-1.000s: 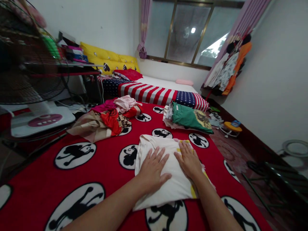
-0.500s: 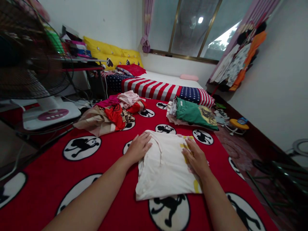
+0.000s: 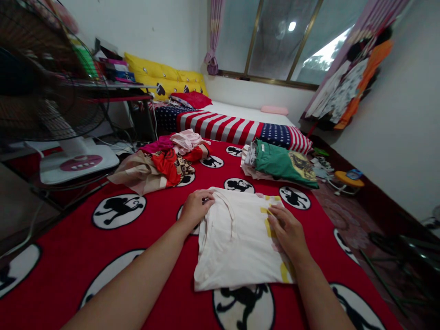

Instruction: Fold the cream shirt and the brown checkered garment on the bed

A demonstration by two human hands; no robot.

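A small bedroom (image 3: 388, 137) holds two low beds end to end under a brass-framed window (image 3: 275, 41) with pink curtains. The far bed wears stars-and-stripes bedding (image 3: 220, 128) and yellow pillows (image 3: 161, 75); a standing electric fan (image 3: 44, 91) sits at the left. The near bed is spread with a red blanket (image 3: 68, 233) printed with black monkey silhouettes in white ovals. On it lie a crumpled heap of clothes (image 3: 161, 162) and a folded stack topped by a green shirt (image 3: 282, 167), whose small white tag (image 3: 261, 146) is too small to read. Nearest the person, a white garment (image 3: 240, 247) with yellow trim (image 3: 268, 227) lies flat on the blanket. The left hand (image 3: 195, 210) sits at its upper left edge, fingers (image 3: 206, 200) curled over the cloth, though a pinch cannot be told. The right hand (image 3: 288, 233) rests on its right side, fingers (image 3: 275, 223) loosely open and flat.
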